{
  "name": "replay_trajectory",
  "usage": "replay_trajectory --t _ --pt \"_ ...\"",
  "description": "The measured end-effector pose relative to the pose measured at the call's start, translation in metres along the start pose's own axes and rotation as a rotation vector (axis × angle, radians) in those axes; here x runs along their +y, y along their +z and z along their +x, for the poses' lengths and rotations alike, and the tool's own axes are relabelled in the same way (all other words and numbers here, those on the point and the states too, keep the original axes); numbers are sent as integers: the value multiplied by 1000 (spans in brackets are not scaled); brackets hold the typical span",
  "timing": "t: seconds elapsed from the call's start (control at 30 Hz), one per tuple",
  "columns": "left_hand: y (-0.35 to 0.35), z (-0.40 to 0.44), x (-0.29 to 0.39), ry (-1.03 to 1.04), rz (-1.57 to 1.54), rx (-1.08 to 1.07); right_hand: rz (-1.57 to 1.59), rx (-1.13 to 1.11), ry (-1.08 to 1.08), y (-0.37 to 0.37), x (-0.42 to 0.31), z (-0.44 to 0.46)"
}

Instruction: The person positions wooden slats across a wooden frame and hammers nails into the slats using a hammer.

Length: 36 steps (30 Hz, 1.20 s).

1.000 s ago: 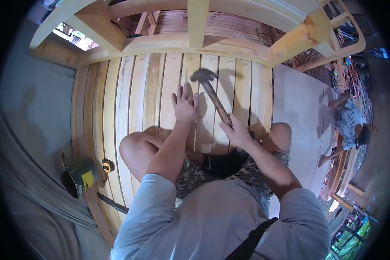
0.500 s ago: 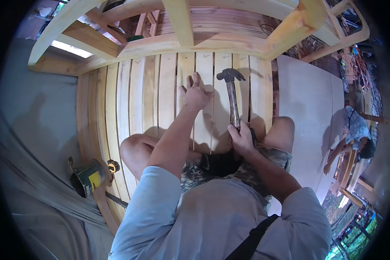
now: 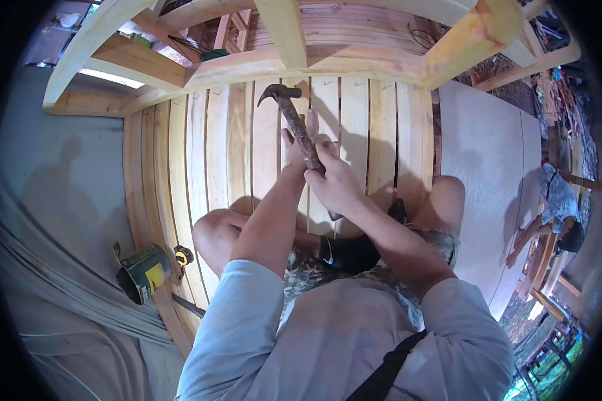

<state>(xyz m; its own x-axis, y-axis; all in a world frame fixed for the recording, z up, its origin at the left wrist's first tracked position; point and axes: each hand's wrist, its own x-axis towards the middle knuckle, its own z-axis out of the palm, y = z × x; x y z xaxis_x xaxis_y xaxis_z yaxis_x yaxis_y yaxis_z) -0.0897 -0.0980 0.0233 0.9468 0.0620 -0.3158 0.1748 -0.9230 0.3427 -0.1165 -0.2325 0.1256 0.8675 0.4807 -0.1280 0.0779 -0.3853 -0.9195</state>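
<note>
A claw hammer (image 3: 294, 115) with a worn wooden handle is in my right hand (image 3: 334, 182), its fingers wrapped round the lower handle. The hammer head is up and to the left, over the pale wooden slats (image 3: 264, 154). My left hand (image 3: 301, 144) lies partly behind the handle, with fingers spread towards the far end of the slats. One finger points forward just right of the handle. Whether anything is under the left hand is hidden. Small pencil marks show at the slats' far ends.
A wooden railing (image 3: 227, 72) runs along the far side. At left are a green can (image 3: 144, 273), a yellow tape measure (image 3: 182, 255), a dark bar (image 3: 188, 305) and grey cloth (image 3: 80, 314). Another person (image 3: 558, 200) is beyond the board (image 3: 481, 154) at right.
The hammer has swung left in my right hand, from beside my left hand to over it. My left hand has shifted slightly right since one second ago. The view has shifted a little.
</note>
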Motion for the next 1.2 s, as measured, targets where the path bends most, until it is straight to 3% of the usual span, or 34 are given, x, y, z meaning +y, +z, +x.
replay_trajectory --t 0.1,0.23,0.3,0.37,0.43,0.5,0.6,0.7,0.73,0.77,0.9,1.1,1.2 --pt "16 5 -9 49 16 99 -39 11 -26 11 -1 0" --pt "2 -5 -1 30 41 42 -48 39 -16 7 -5 4" --pt "-2 -6 0 -54 -201 4 -68 29 29 9 -4 7" --pt "13 -3 -6 -10 -227 149 22 59 83 12 6 12" --pt "-5 -7 2 -3 -71 -38 0 19 95 11 -6 10" --pt "2 -8 -1 54 -112 87 79 -24 112 12 -15 6" --pt "-10 -9 4 10 -34 -63 90 28 91 17 -12 0" --pt "30 3 -8 42 -112 83 208 88 30 18 12 -16" --pt "27 4 0 29 200 435 307 88 20 13 22 -25" --pt "21 2 2 3 131 310 502 13 159 4 31 -37" --pt "-47 -16 30 -92 24 -167 746 -31 394 -40 54 -47" --pt "-36 -11 28 -115 12 -138 858 80 474 -64 74 -44" --pt "-35 -11 33 -135 -1 -135 1325 46 669 -68 83 -45"
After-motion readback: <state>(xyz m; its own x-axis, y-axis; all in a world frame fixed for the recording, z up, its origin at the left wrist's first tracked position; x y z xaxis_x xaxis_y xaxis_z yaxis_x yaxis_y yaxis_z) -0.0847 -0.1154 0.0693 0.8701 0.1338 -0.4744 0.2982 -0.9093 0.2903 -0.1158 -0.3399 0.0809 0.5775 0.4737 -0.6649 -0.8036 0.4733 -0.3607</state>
